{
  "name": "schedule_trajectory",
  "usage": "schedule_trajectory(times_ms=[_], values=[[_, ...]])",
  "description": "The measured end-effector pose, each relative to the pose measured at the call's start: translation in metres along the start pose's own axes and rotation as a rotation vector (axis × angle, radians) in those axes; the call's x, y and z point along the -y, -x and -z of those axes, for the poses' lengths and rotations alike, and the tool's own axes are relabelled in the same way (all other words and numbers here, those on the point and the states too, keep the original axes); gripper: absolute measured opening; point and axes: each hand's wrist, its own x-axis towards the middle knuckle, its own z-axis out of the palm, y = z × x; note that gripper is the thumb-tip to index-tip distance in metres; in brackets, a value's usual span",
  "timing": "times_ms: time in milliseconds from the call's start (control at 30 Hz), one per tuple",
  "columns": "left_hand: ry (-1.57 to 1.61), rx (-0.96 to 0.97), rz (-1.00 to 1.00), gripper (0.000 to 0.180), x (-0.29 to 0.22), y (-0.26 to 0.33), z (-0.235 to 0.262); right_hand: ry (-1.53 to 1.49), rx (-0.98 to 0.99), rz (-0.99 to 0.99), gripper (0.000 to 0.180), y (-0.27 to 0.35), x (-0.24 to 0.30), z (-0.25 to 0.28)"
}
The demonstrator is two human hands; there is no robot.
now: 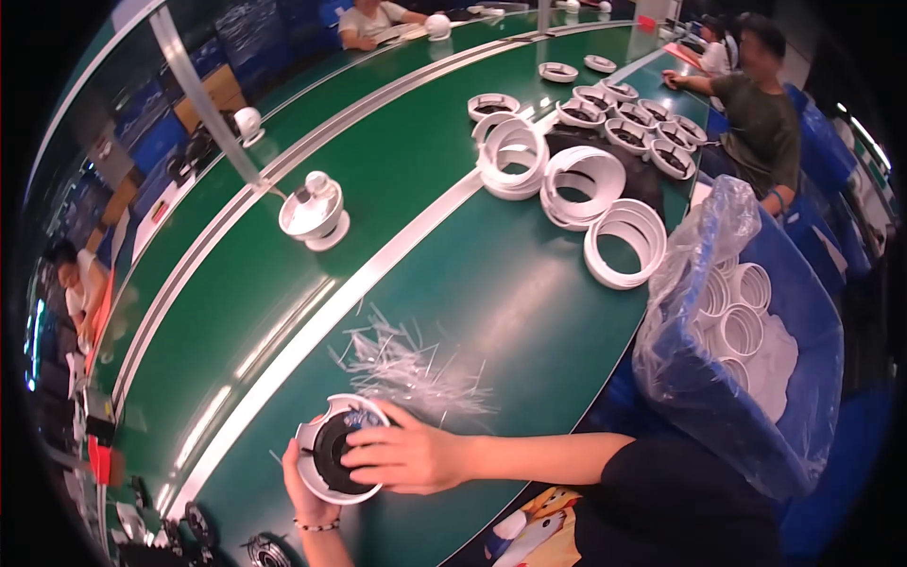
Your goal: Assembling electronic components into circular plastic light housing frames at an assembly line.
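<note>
Head view: white ring housing (pixel 333 452) cradled between left hand (pixel 304 491) and right hand (pixel 408 456)

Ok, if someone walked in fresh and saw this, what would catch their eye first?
Probably the two hands at the lower left: the left hand cradles a round white housing with a black centre, and the right hand presses on top of it. Just above lies a scatter of thin clear strips on the green table. Stacks of white rings sit farther up the table.

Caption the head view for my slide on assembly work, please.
Both hands, left and right, hold a white round housing on a green bench beside clear strips and stacked rings.
</note>
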Motion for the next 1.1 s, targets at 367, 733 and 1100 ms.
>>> schedule_trajectory(times_ms=[367,733,1100], values=[[0.111,0.252,0.442,0.045,0.009,-0.026,0.039,0.17,0.093,-0.212,0.039,0.004,0.002,0.027],[-0.281,-0.272,-0.185,0.037,-0.076,-0.121,0.055,1.001,-0.414,-0.557,0.031,0.046,-0.04,0.181],[-0.76,-0.656,-0.26,0.05,-0.083,-0.204,0.096,1.486,-0.818,-1.069,0.022,0.106,-0.085,0.269]])
